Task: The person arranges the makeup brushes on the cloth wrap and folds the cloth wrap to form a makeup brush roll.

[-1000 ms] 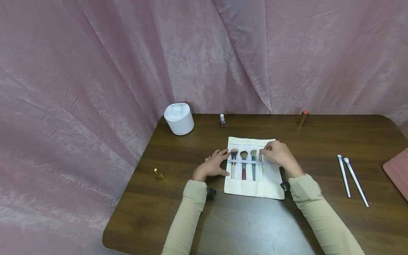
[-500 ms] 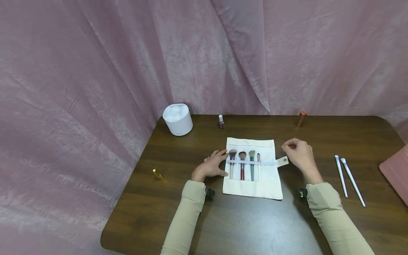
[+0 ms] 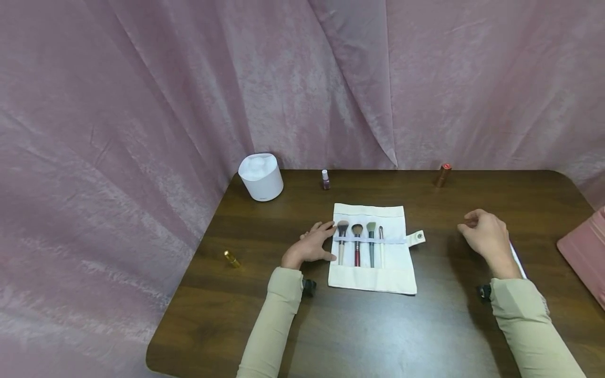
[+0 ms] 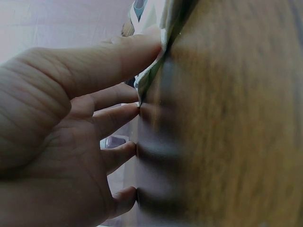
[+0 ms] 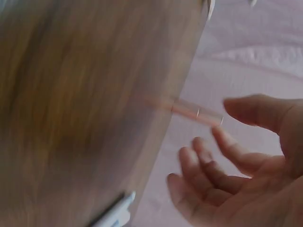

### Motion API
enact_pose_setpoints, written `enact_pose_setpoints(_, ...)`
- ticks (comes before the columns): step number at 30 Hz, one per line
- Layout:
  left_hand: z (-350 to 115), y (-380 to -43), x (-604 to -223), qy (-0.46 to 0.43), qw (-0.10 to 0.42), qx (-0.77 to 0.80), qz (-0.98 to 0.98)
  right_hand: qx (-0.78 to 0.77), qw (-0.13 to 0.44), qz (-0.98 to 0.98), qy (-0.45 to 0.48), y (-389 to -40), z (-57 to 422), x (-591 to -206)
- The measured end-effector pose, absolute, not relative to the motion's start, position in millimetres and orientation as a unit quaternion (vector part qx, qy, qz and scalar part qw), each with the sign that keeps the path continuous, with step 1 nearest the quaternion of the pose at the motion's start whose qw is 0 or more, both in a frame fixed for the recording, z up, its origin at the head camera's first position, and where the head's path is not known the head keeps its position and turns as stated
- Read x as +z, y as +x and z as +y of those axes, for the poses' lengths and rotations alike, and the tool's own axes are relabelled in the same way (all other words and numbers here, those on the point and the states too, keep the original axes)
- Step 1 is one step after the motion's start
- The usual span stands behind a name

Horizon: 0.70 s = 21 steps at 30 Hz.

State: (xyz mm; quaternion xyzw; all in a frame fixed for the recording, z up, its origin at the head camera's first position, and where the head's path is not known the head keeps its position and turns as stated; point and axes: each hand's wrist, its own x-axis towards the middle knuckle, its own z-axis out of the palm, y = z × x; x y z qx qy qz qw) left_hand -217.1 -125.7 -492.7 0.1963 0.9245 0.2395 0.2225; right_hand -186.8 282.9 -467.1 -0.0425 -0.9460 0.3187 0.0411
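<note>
A cream cloth brush roll point(image 3: 402, 278) lies unrolled on the table. Under its elastic band sit several makeup brushes: a pale-handled brush point(image 3: 342, 252), a red-handled brush point(image 3: 357, 254), a green-haired brush point(image 3: 371, 247) and a thin white brush point(image 3: 382, 252). My left hand point(image 3: 312, 245) rests at the roll's left edge, fingers spread; in the left wrist view its thumb point(image 4: 118, 59) presses on the cloth. Over the table to the right of the roll, my right hand point(image 3: 487, 239) holds nothing, its fingers loosely bent. Beneath that arm, a white brush point(image 3: 518, 262) is partly hidden.
A snap strap point(image 3: 417, 238) sticks out from the roll's right side. At the back stand a white tissue holder point(image 3: 262, 181), a small nail polish bottle point(image 3: 325, 181) and a copper lipstick tube point(image 3: 442, 177). A gold tube point(image 3: 232, 259) lies left; a pink case point(image 3: 586, 257) right.
My right hand has let go of the thin white brush in the roll and moved right, towards the loose white brushes. The left hand has stayed at the roll's edge.
</note>
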Motion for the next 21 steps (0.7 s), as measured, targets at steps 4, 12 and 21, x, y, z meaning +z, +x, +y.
enact_pose_setpoints(4, -125.5, -216.5, -492.5, 0.196, 0.223, 0.242, 0.924, 0.272, 0.004, -0.961, -0.054, -181.6, 299.6, -466.2)
enact_pose_setpoints(12, -125.4, -214.0, -491.4, 0.196, 0.223, 0.246, 0.923, 0.203, -0.040, -0.972, -0.113, -178.3, 319.8, -468.7)
enact_pose_setpoints(21, -125.6, -214.6, -491.1, 0.197, 0.222, 0.247, 0.923, 0.199, -0.066, -0.969, -0.128, -178.7, 330.0, -469.6)
